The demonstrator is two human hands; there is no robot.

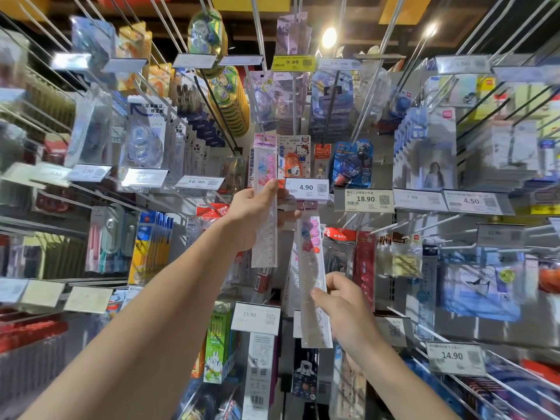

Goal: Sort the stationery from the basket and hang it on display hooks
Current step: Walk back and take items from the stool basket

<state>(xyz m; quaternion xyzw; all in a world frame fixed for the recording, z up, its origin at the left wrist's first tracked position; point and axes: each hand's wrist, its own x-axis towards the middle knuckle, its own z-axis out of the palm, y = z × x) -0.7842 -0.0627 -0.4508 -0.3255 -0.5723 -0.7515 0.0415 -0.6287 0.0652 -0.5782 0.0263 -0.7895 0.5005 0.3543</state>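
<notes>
My left hand (pixel 257 213) grips a clear packaged ruler (pixel 264 237) with a pink cartoon top, held upright in front of the hook wall, its top near the hook beside the 4.90 price tag (pixel 306 189). A second, similar ruler pack (pixel 310 268) is pinched near its lower part by my right hand (pixel 345 301); it tilts slightly, with its pink header just under the 4.90 tag. The basket is not in view.
Metal display hooks (pixel 394 225) jut toward me from all sides, loaded with correction tapes, pens, erasers and card packs. Price tags read 18.90 (pixel 365 199), 15.90 (pixel 256 318) and 14.90 (pixel 453 357). A Hello Kitty pack (pixel 298 156) hangs just above the rulers.
</notes>
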